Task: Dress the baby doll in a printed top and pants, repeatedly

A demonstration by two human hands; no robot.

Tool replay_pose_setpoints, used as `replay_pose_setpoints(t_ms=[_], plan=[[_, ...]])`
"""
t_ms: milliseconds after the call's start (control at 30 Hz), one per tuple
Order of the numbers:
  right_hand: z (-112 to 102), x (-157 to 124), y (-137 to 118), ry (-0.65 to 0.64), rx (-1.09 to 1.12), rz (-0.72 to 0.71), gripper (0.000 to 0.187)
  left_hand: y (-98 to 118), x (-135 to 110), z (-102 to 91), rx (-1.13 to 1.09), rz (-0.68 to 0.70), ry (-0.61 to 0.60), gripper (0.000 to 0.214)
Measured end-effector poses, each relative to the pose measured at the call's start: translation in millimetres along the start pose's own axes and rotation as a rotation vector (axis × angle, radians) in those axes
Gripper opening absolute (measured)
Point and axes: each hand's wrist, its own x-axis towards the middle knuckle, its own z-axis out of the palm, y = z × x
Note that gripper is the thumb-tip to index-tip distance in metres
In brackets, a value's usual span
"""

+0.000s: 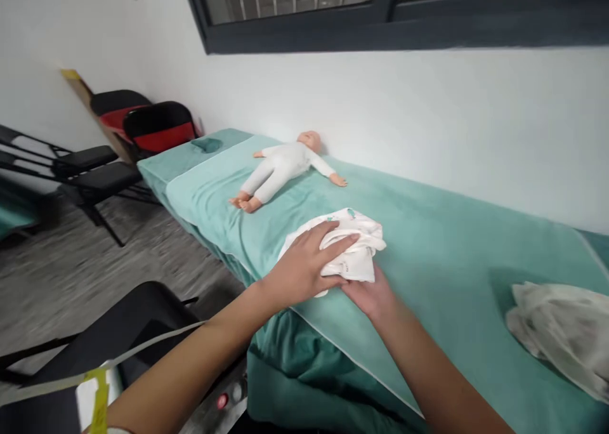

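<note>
A bundled white cloth [354, 266] with small green prints is held between my two hands, just above the near part of the green-covered bed. My left hand [309, 263] lies over the top and left of it, fingers curved across the folds. From below and the right, my right hand [371, 291] grips the same cloth; most of its fingers are hidden underneath. Beyond my hands, a baby doll [285, 161] in a white long-sleeved suit lies on its back, arms spread and feet towards me.
The green bed [438, 231] runs along a white wall below a window. A crumpled pale cloth [561, 332] lies at the right. Folding chairs [159, 126] stand at the far left, and a black chair [128, 339] is close on my left. A cable crosses near my left arm.
</note>
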Motion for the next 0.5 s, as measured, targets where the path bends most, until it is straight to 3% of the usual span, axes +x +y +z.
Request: replay_pose_setpoints(t_ms=[100, 200, 300, 400, 500], plan=[[24, 19, 53, -0.063, -0.049, 0.175, 0.029, -35, -62, -4.1, -0.082, -0.291, 0.014, 0.065], [30, 17, 115, -0.17, -0.296, 0.368, 0.045, -73, -135, 1.9, -0.19, -0.679, 0.207, 0.055], [7, 1, 164, -0.178, -0.618, 0.433, 0.049, -109, -209, -6.4, -0.149, -1.184, 0.41, 0.057], [-27, -16, 186, -0.162, -0.787, 0.369, 0.04, -133, -270, -40.3, -0.039, -1.428, 0.489, 0.049], [-52, -25, 183, -0.124, -0.714, 0.365, 0.038, -137, -314, -78.9, -0.022, -1.655, 0.519, 0.04]])
